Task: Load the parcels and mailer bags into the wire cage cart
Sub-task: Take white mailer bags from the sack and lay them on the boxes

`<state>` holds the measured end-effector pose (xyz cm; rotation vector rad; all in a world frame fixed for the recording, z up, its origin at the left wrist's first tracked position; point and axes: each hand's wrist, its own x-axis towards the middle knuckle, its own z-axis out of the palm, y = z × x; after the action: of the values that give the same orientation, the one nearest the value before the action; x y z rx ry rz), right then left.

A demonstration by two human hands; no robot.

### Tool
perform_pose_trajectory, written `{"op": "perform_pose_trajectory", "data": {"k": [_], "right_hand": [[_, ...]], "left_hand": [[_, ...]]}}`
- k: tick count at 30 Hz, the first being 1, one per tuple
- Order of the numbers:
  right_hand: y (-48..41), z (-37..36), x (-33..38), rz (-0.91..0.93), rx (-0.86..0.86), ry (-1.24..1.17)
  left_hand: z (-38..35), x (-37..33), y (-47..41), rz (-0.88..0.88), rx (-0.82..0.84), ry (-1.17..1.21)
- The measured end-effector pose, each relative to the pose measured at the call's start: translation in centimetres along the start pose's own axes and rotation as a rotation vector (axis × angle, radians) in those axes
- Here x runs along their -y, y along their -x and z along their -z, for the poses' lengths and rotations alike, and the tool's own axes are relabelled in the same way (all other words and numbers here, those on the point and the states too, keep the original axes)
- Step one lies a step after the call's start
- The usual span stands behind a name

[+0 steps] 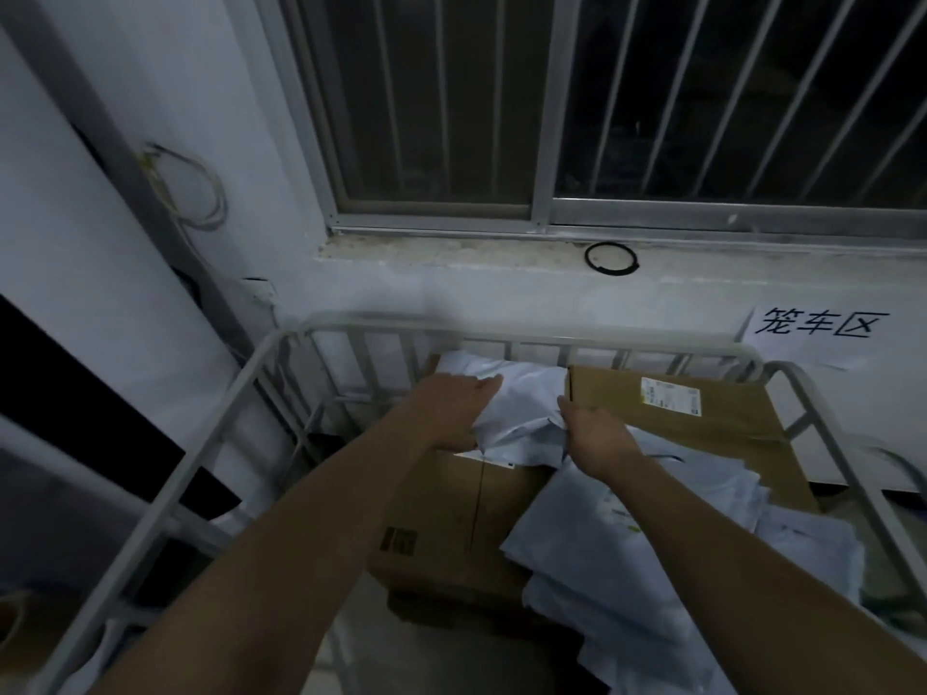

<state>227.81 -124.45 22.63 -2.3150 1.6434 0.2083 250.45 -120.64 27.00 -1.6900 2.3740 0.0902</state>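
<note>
Bag: white mailer, crumpled, long axis not determinable. It lies at the far end of the cart, on the left box and against the right box. Boxes: two. A pile of further mailers lies at right, count unclear. Left hand grasps the bag's left edge; right hand pinches its right edge.

two boxes, about five mailer bags, one cart

Head-worn camera looks forward and down, close over the wire cage cart, facing the window.
</note>
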Motion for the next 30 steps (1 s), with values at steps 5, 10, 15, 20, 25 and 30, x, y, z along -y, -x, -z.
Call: {"op": "perform_pose_trajectory", "data": {"k": [5, 10, 15, 20, 25, 30], "right_hand": [[-1.1, -0.5, 2.7, -0.031, -0.01, 0.06], [-1.6, -1.1, 4.7, -0.036, -0.044, 0.053], [-1.7, -1.5, 6.6, -0.088, -0.02, 0.041], [-2.8, -0.6, 7.2, -0.111, -0.065, 0.035], [-4.4, -0.4, 7.8, -0.122, -0.089, -0.015], [-3.1, -6.3, 7.9, 0.089, 0.023, 0.067]], "left_hand": [[-2.7, -0.1, 0.5, 0.033, 0.096, 0.139], [-4.3, 0.6, 0.9, -0.058, -0.138, 0.103], [-4.8, 0.7, 0.7, 0.059, -0.041, 0.116], [-3.8, 1.6, -0.9, 0.203, 0.056, 0.41], [-3.1, 2.1, -2.4, 0.112, 0.003, 0.347], [-9.2, 2.9, -1.8, 0.057, 0.132, 0.231]]}}
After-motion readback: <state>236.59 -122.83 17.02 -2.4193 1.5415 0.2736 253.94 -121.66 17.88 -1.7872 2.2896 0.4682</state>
